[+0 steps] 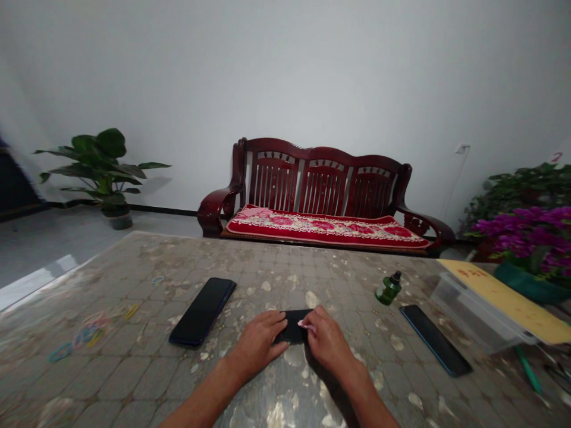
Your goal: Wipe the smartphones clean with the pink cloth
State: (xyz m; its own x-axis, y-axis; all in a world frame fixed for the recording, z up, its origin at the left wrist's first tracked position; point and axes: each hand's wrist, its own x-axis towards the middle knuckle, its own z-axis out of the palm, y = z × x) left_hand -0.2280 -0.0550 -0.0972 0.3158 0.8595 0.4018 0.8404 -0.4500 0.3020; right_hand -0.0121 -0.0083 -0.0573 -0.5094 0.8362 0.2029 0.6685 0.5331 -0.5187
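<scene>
Dark flat piece (294, 328) likely light, slick, best edge-held; left hand (261, 340) grip spread, right hand (328, 340) pinching pink scrap (306, 326)

A short row of orange-red characters (473, 273) stands on the yellow sheet (521, 300) atop the clear plastic box (479, 318); they are too small and blurred to read. High at the far right, a pink mark (557, 157) looks like the number 2, its backing unclear.
</scene>
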